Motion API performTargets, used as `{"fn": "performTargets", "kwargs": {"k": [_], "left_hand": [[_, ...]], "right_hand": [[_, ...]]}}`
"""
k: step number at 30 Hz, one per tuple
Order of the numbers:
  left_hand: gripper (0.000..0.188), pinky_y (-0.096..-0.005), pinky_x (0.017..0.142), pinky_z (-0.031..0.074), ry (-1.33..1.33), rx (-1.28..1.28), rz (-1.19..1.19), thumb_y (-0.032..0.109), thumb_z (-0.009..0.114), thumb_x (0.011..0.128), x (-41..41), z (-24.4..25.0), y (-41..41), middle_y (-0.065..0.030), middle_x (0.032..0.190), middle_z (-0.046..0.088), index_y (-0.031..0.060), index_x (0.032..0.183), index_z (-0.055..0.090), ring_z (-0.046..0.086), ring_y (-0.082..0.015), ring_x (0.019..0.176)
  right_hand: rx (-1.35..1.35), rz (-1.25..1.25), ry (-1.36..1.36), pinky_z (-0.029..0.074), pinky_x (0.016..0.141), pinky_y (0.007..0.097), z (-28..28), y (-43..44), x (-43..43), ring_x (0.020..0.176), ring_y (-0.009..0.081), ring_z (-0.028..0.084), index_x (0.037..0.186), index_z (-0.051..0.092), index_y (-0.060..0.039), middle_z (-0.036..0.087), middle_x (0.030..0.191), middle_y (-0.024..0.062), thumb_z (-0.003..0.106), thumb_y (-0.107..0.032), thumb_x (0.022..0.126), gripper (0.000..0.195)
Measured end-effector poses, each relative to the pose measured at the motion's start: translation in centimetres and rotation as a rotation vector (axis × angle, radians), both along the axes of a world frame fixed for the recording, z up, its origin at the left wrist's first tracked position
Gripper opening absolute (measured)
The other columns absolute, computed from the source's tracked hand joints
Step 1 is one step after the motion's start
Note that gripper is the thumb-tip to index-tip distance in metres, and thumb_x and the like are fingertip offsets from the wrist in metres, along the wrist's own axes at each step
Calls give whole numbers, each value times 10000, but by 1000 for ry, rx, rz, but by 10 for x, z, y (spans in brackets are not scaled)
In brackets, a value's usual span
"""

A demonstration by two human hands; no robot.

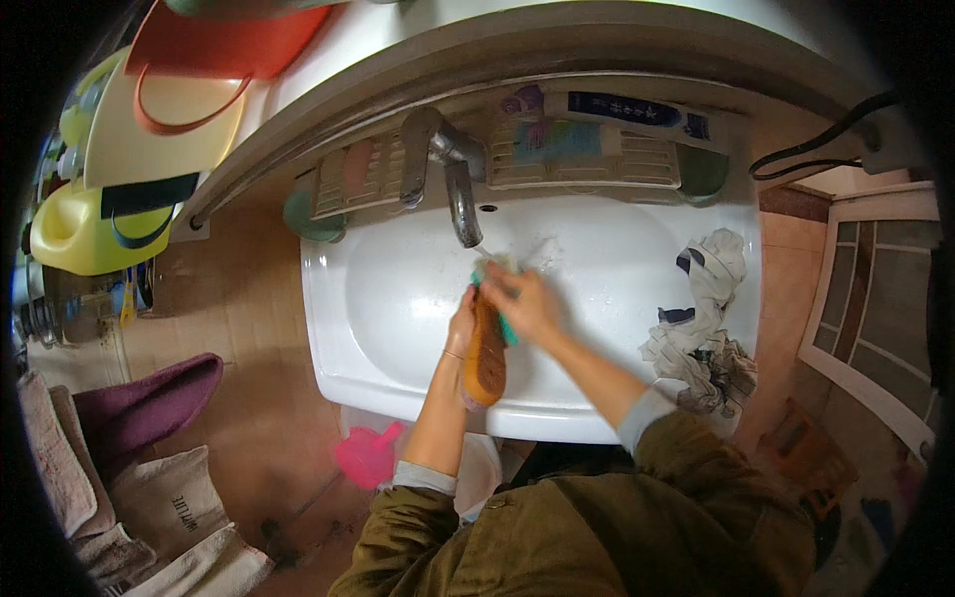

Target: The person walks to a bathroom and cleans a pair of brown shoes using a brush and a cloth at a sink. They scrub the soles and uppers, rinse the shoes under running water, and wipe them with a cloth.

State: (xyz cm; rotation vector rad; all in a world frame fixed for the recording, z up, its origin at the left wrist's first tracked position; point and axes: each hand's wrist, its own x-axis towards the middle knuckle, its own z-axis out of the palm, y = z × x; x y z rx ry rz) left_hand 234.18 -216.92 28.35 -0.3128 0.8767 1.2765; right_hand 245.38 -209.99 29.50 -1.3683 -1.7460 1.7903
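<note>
Over the white washbasin (403,358), my left hand (462,324) grips a shoe or slipper from its side, its orange-brown sole (489,362) turned up. One end points at the faucet (464,213), the other lies near the basin's front rim. My right hand (528,302), slightly blurred, is closed on a green scrubbing tool (510,332), likely a brush, pressed to the far end of the sole. Fingers cover much of that tool. A thin stream of water falls from the spout beside the fingers, and pale foam or bristles show there.
Crumpled white and dark cloth (709,321) lies on the basin's right rim. Behind the faucet, a ledge carries a toothpaste tube (634,110). Towels (171,485) hang at left, below a yellow jug (97,231). A pink dipper (367,455) is below the basin's front left.
</note>
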Motion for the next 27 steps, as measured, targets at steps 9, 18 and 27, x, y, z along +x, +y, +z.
{"fn": "performTargets", "kwargs": {"k": [9, 18, 27], "left_hand": [[470, -427, 493, 513, 51, -379, 202, 422, 289, 916, 1, 22, 25, -124, 949, 517, 89, 1233, 388, 548, -253, 556], [464, -405, 752, 476, 314, -393, -197, 406, 265, 921, 6, 30, 2, -163, 995, 534, 65, 1204, 403, 549, -277, 871], [448, -380, 784, 483, 409, -439, -432, 376, 255, 930, 1, 39, -4, -160, 1022, 530, 38, 1164, 430, 544, -272, 935]], "right_hand": [[1, -88, 26, 423, 822, 382, 9, -12, -1, 987, 292, 533, 1056, 625, -135, 479, 1195, 177, 581, -492, 749, 473], [-29, -68, -22, 415, 854, 381, -12, -8, -8, 1029, 333, 498, 1083, 611, -173, 480, 1123, 200, 599, -475, 740, 457], [-129, -65, -99, 412, 857, 367, -10, 8, -16, 1060, 325, 484, 1111, 599, -202, 485, 1112, 184, 587, -461, 757, 439]]}}
